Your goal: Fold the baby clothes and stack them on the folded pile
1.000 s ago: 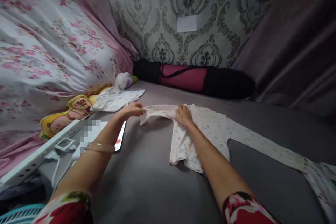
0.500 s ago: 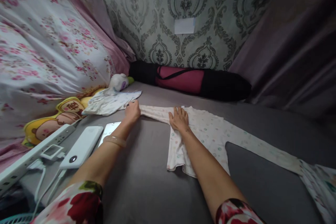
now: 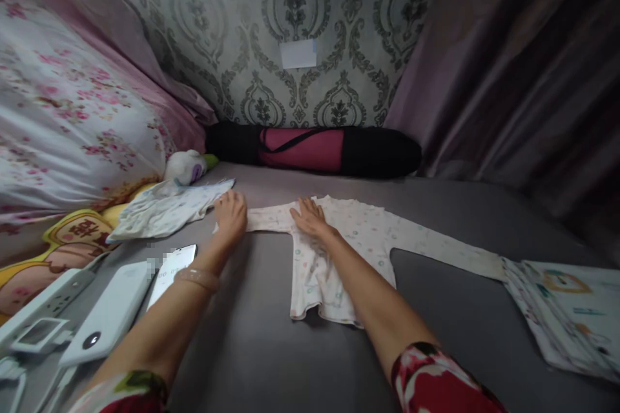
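Note:
A small long-sleeved shirt (image 3: 361, 226), white with a faint coloured print, lies spread on the grey bed surface. My left hand (image 3: 231, 214) rests over the end of its left sleeve (image 3: 271, 218), fingers side by side and slightly bent, with a bit of cuff showing beside the thumb. Flat on the shirt near that sleeve's shoulder is my right hand (image 3: 311, 216), fingers stretched out. The right sleeve (image 3: 445, 248) reaches out to a stack of folded printed clothes (image 3: 571, 316). Just beyond my left hand lies another crumpled white printed garment (image 3: 169, 206).
At the left are a phone (image 3: 172, 274), a white power bank (image 3: 109, 313), a power strip (image 3: 53, 303) with cables, and a yellow cartoon cushion (image 3: 72, 232). A white plush toy (image 3: 186, 166) and a long black and red bag (image 3: 310, 150) lie along the back.
The view has turned to the right, showing more of the folded stack. The left sleeve, narrow and pulled taut before, now lies wider and flatter. My left hand's grip on it has loosened.

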The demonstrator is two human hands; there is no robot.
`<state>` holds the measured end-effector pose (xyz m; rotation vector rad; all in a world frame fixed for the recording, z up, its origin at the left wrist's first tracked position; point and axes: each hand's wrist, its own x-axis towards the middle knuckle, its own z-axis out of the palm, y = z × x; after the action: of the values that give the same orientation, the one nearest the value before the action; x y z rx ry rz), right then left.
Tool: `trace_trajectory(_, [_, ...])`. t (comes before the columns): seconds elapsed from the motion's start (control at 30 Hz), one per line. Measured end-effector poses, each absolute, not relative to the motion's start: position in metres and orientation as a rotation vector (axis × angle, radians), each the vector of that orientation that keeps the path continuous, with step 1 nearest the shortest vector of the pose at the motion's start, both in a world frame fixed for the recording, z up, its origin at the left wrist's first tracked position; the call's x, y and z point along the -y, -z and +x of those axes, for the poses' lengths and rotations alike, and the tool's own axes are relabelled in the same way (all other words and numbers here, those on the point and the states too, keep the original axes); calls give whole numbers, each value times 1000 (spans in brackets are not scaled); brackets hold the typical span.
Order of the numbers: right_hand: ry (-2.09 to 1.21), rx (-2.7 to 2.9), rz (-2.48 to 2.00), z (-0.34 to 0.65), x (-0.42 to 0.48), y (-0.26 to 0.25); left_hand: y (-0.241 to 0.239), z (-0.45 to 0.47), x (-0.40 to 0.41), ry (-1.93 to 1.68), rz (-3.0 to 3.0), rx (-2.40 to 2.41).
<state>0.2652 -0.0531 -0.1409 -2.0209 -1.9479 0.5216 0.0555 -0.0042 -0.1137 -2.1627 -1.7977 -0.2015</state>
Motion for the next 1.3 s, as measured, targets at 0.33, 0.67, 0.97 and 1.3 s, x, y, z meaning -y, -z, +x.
trace_trajectory(0.33, [-27,1890,-2292,394,117,161,162,153,34,247,-2856,1385])
trace_trajectory(0.67, [-199,1495,-1993,418,147,141,134,139,69,552,-2616,1496])
trace_trajectory(0.97, [-731,1546,-1897,411,309,132,123,68,174,408,-3132,2014])
trace_trajectory(1.3, [-317,1956,-1885,374,346,135,138,76,221,583,-3114,1459])
